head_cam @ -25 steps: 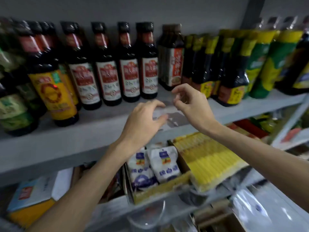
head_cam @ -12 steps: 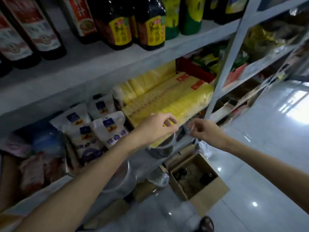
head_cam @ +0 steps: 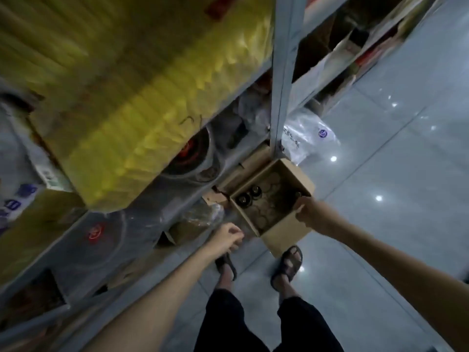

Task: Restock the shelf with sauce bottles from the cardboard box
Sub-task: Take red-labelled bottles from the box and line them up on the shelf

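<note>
An open cardboard box (head_cam: 286, 226) stands on the floor beside the shelf upright. Inside it I see the dark caps of two sauce bottles (head_cam: 250, 195) at the left and one more cap (head_cam: 297, 194) at the right wall. My right hand (head_cam: 308, 212) hangs over the box's right rim, fingers curled near it; whether it touches the rim is unclear. My left hand (head_cam: 227, 237) hovers left of the box's near corner with fingers loosely curled and nothing visible in them. The upper bottle shelf is out of view.
Yellow packets (head_cam: 142, 102) fill the shelf above. The grey shelf upright (head_cam: 283, 72) stands just behind the box. Wrapped round pans (head_cam: 187, 158) and a plastic bag (head_cam: 307, 138) lie low on the rack. My sandalled feet (head_cam: 288, 262) stand on the glossy tiled floor (head_cam: 396, 174).
The view has swung from the bottle shelf down to the floor. Both hands have dropped from the shelf edge to the cardboard box, the right one reaching its rim.
</note>
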Action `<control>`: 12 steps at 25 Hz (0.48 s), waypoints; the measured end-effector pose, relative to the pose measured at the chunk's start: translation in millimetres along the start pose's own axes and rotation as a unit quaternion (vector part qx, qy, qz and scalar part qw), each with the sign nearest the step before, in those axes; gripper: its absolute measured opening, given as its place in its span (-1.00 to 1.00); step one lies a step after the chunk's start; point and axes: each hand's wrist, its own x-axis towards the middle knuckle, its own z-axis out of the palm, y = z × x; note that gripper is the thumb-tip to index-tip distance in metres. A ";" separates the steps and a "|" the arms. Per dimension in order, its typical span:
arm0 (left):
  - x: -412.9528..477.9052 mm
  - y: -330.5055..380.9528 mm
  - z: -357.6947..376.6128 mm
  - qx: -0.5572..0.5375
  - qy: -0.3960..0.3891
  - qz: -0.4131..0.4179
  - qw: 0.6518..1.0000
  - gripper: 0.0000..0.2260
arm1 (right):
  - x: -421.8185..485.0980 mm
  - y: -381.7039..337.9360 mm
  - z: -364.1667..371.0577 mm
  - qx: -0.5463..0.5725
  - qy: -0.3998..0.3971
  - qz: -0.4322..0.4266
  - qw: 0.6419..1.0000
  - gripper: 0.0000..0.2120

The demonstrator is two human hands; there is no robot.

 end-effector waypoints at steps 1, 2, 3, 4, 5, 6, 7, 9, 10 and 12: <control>30.8 -11.4 13.9 -0.010 -0.012 -0.027 1.000 -0.95 | 21.7 18.1 10.9 -0.009 -0.016 0.011 1.000 -0.79; 61.3 -22.4 24.9 -0.026 -0.016 -0.048 0.998 -0.93 | 44.0 32.4 22.3 0.015 -0.022 0.012 1.000 -0.82; 90.1 -31.0 34.5 -0.043 -0.011 -0.069 0.997 -0.92 | 69.8 46.3 37.7 0.031 -0.020 0.020 0.999 -0.92; 124.9 -39.6 43.9 -0.065 -0.006 -0.082 0.995 -0.91 | 100.0 62.9 54.4 0.038 -0.013 0.028 0.999 -0.94; 160.2 -48.4 52.2 -0.085 -0.001 -0.094 0.992 -0.89 | 130.0 75.8 72.7 0.023 0.005 0.043 0.999 -0.87; 192.6 -55.6 57.6 -0.105 0.007 -0.100 0.989 -0.82 | 156.3 87.6 89.9 -0.001 0.013 0.047 0.999 -0.82; 223.1 -61.6 62.0 -0.107 0.013 -0.113 0.988 -0.72 | 179.2 95.2 106.1 -0.007 0.014 0.052 0.999 -0.80; 298.8 -85.0 71.1 -0.095 0.036 -0.144 0.984 -0.50 | 240.0 114.7 156.2 -0.002 -0.001 0.058 0.998 -0.79; 331.9 -97.1 72.6 -0.092 0.055 -0.166 0.980 -0.46 | 267.9 122.2 182.8 0.005 -0.006 0.062 0.998 -0.79; 383.8 -111.3 76.8 -0.103 0.080 -0.189 0.973 -0.52 | 316.9 130.5 229.4 -0.002 -0.019 0.056 0.998 -0.78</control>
